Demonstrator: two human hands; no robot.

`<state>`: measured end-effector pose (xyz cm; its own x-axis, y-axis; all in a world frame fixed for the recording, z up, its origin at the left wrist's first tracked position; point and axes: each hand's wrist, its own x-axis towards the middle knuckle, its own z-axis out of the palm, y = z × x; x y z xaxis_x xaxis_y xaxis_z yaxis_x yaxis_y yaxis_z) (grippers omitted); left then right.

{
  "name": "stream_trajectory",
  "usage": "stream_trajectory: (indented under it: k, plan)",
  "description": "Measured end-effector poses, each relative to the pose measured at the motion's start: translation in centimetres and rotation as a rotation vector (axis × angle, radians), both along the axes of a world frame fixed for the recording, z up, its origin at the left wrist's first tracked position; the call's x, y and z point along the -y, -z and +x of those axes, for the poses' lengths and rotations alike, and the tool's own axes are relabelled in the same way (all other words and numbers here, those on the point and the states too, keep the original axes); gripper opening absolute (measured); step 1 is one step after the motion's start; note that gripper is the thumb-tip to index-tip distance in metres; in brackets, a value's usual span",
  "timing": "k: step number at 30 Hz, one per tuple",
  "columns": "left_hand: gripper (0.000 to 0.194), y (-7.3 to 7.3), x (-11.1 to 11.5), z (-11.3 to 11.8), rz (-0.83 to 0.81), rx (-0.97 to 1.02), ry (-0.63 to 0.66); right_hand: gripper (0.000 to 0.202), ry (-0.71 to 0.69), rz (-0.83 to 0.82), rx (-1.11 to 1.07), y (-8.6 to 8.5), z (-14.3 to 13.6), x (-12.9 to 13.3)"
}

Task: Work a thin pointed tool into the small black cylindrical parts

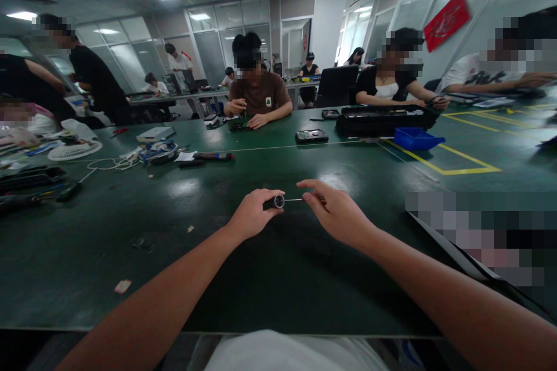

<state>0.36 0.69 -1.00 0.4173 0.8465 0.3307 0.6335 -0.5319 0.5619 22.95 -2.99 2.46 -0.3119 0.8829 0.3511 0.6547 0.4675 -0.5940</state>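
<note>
In the head view, my left hand is closed around a small black cylindrical part, whose round silver-rimmed end faces me. From my right, the thin metal shaft of a screwdriver reaches to the side of that part. My right hand pinches the screwdriver at its reddish end, mostly hidden by the fingers, with the index finger stretched out above. Whether the tip sits in a screw is too small to tell. Both hands are above the green tabletop, near the table's front edge.
Beyond my hands lie a pen-like tool, a black device, a blue bin and a long black housing. Cables and a white fan grille lie left. A dark-framed panel is at right. Co-workers sit across.
</note>
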Motion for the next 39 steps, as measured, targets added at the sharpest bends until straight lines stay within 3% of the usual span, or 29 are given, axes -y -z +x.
stream_trajectory:
  k: [6, 12, 23, 29, 36, 39]
  plan:
    - [0.039, 0.10, -0.11, -0.19, 0.017, 0.019, -0.023, 0.033, -0.054, 0.019, -0.053, 0.26, -0.10, 0.08]
    - [0.039, -0.04, 0.09, -0.03, -0.003, 0.012, -0.016, 0.035, 0.064, -0.035, -0.035, 0.03, 0.03, -0.31]
    - [0.039, -0.12, 0.07, -0.13, -0.001, 0.043, -0.026, 0.035, -0.002, 0.022, -0.074, 0.29, -0.09, 0.02]
    - [0.039, -0.03, 0.10, 0.02, 0.013, 0.024, -0.006, 0.033, 0.083, -0.042, -0.043, -0.24, -0.01, 0.06]
    - [0.039, 0.00, -0.09, -0.10, 0.018, 0.057, -0.020, 0.034, -0.004, 0.097, -0.062, 0.35, -0.19, 0.13]
    - [0.038, -0.05, -0.02, -0.16, 0.017, 0.056, -0.028, 0.031, -0.005, 0.070, -0.078, 0.21, -0.11, 0.04]
